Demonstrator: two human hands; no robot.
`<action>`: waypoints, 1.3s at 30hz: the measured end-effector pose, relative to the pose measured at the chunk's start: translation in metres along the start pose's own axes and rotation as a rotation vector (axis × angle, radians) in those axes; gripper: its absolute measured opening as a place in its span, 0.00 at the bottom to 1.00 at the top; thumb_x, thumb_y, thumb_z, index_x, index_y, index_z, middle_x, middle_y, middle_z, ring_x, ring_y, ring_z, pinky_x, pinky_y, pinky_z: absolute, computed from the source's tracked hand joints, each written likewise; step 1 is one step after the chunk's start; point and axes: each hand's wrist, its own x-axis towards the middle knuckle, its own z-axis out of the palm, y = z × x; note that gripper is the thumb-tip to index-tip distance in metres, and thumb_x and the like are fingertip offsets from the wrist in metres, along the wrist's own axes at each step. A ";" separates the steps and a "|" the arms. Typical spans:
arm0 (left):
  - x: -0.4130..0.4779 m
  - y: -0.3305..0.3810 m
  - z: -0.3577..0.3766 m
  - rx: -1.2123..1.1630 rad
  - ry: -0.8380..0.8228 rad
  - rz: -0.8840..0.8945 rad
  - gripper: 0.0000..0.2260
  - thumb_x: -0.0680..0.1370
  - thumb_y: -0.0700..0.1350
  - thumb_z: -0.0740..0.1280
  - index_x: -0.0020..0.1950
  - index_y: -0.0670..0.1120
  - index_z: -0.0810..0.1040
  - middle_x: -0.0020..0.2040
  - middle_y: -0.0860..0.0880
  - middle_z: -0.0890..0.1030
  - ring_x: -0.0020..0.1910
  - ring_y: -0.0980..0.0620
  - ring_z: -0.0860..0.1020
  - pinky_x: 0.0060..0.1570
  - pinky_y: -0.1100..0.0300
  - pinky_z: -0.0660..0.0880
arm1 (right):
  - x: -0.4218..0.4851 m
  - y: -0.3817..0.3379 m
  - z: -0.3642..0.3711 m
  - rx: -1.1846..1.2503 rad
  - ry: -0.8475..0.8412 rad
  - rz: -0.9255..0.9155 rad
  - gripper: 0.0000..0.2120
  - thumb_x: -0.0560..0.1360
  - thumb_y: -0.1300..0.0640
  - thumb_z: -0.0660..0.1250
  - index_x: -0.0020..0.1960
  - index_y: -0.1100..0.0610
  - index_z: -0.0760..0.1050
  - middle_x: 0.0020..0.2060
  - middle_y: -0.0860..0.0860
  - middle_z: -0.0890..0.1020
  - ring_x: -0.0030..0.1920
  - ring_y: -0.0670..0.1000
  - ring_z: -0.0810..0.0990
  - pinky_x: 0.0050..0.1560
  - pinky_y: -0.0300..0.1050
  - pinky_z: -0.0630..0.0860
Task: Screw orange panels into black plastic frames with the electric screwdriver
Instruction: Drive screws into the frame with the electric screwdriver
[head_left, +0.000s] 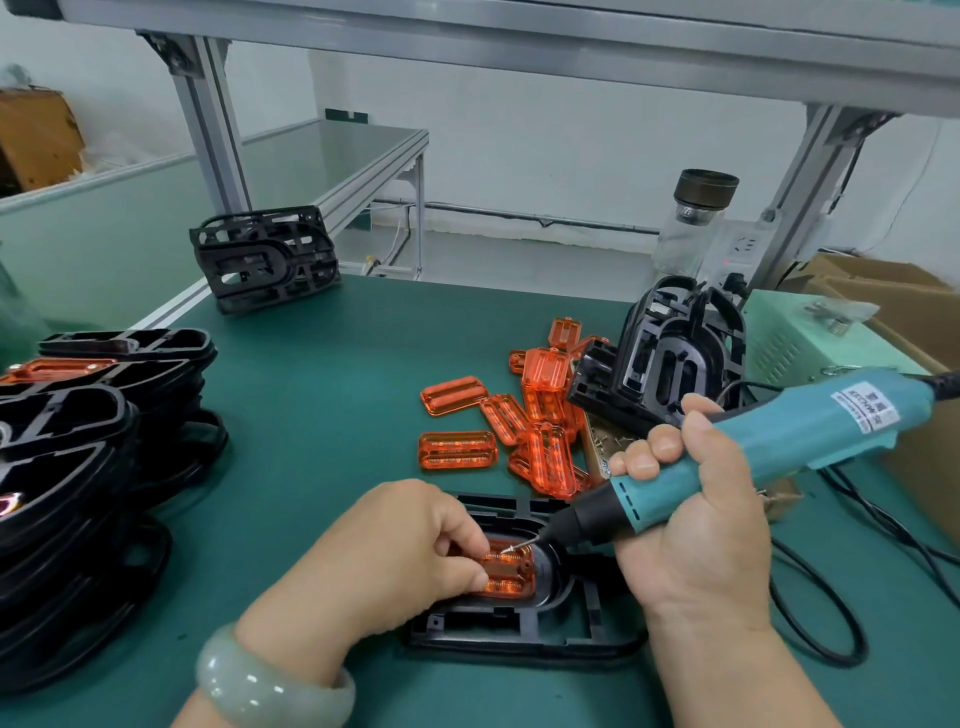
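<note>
A black plastic frame (524, 626) lies flat on the green mat near the front. An orange panel (511, 574) sits in its oval recess. My left hand (395, 561) covers the panel's left part, fingers curled and pressing on it. My right hand (691, 525) grips the teal electric screwdriver (769, 441). Its bit tip (519, 545) carries a screw and touches the panel's upper edge.
Loose orange panels (498, 421) lie heaped mid-table, small screws (615, 441) beside them. Black frames stand behind them (670, 353) and at the back left (265, 254). A stack of frames (88, 467) fills the left edge. A pale green power box (800, 332) and black cables (831, 623) sit right.
</note>
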 end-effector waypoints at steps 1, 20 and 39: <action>0.000 0.001 0.001 -0.002 0.001 -0.004 0.06 0.67 0.55 0.75 0.35 0.63 0.79 0.28 0.61 0.74 0.28 0.64 0.71 0.31 0.69 0.68 | 0.000 0.000 0.000 -0.023 -0.009 -0.011 0.06 0.70 0.59 0.66 0.46 0.52 0.73 0.27 0.46 0.71 0.25 0.45 0.70 0.32 0.36 0.72; 0.001 0.009 0.009 0.260 0.089 -0.031 0.06 0.70 0.59 0.69 0.37 0.59 0.78 0.27 0.58 0.76 0.28 0.67 0.71 0.28 0.66 0.64 | 0.003 -0.013 0.004 -0.220 -0.082 -0.094 0.05 0.71 0.61 0.63 0.46 0.53 0.74 0.26 0.48 0.71 0.24 0.46 0.70 0.29 0.38 0.71; 0.001 0.008 0.008 0.179 0.053 -0.046 0.08 0.69 0.58 0.71 0.32 0.59 0.77 0.27 0.73 0.70 0.31 0.72 0.70 0.27 0.65 0.62 | 0.001 -0.007 0.018 -0.330 -0.151 -0.093 0.07 0.69 0.63 0.64 0.42 0.53 0.76 0.24 0.49 0.71 0.23 0.49 0.69 0.27 0.39 0.69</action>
